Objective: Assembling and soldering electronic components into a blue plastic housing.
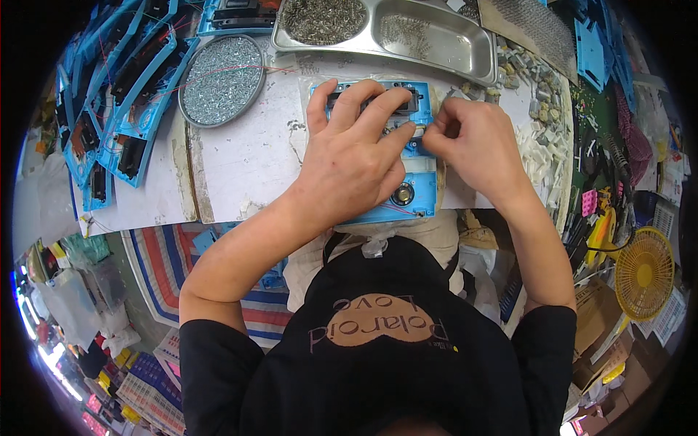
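A light-blue plastic housing (425,185) lies at the table's near edge, directly in front of me. A black part is set in its far end, and a round speaker-like part (403,193) sits in its near end. Across the housing spreads my left hand (352,156), fingers apart with their tips on its far portion. My right hand (476,142) is closed in a pinch at the housing's right edge, close to the left thumb. Whatever sits between the right fingertips is too small and hidden to make out. The left hand covers much of the housing's middle.
A round dish of small silvery screws (222,81) stands left of the housing. Behind it is a metal tray (436,54) with small springs and metal parts. Blue housings with wires (134,138) pile up at left. Small white and grey pieces (542,138) lie at right, above a yellow fan (644,272).
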Action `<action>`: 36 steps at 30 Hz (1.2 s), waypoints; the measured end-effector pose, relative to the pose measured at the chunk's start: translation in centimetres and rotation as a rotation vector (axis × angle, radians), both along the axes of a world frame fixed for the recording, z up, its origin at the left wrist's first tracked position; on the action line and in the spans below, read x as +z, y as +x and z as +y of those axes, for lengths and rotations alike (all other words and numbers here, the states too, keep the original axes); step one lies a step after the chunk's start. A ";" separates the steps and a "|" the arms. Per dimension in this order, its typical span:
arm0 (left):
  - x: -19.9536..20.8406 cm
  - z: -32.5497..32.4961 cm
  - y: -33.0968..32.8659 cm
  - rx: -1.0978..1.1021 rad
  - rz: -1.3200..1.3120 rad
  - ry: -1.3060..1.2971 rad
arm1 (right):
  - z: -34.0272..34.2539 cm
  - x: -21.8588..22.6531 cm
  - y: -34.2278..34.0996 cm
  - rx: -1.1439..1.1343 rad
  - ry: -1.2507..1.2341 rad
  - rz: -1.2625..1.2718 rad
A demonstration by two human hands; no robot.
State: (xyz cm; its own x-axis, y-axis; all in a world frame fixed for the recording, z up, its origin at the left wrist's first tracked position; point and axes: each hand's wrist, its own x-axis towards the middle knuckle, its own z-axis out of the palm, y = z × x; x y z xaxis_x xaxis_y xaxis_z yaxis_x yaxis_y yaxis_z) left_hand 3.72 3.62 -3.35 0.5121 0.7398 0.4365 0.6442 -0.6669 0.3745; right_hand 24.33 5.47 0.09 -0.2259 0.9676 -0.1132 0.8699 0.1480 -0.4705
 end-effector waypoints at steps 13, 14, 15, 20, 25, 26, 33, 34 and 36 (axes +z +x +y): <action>0.9 3.4 0.4 -0.132 -0.021 -0.055 | -0.1 1.3 1.4 0.334 0.307 -0.272; 0.9 3.8 0.3 -0.139 -0.038 -0.063 | 1.1 1.5 2.9 0.295 0.261 -0.145; 0.8 3.9 0.2 -0.142 -0.051 -0.079 | 3.2 1.7 5.5 0.191 0.182 0.025; 1.0 5.8 0.9 -0.289 -0.064 0.002 | 16.6 -0.2 35.1 -0.378 0.423 -0.597; 1.1 6.8 0.5 -0.342 0.044 0.044 | 21.3 -3.4 43.8 -0.259 0.141 -0.929; 1.3 6.9 0.3 -0.338 0.067 0.037 | 21.3 -3.3 42.3 -0.232 0.202 -0.949; 1.9 7.6 0.9 -0.396 0.148 0.076 | 21.8 4.4 48.9 -0.461 0.221 -0.724; 1.9 7.6 1.1 -0.392 0.168 0.085 | 21.3 5.9 48.5 -0.551 0.201 -0.660; 1.7 7.6 1.1 -0.393 0.153 0.104 | 17.2 7.7 47.1 -0.704 0.376 0.047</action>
State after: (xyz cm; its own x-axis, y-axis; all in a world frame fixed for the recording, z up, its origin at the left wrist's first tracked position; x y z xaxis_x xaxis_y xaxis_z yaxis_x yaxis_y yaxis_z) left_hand 4.78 11.22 -1.69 0.8108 0.4318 0.3951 0.3767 -0.9017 0.2124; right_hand 71.47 22.70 7.74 0.4561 0.8560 0.2434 0.7986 -0.2730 -0.5364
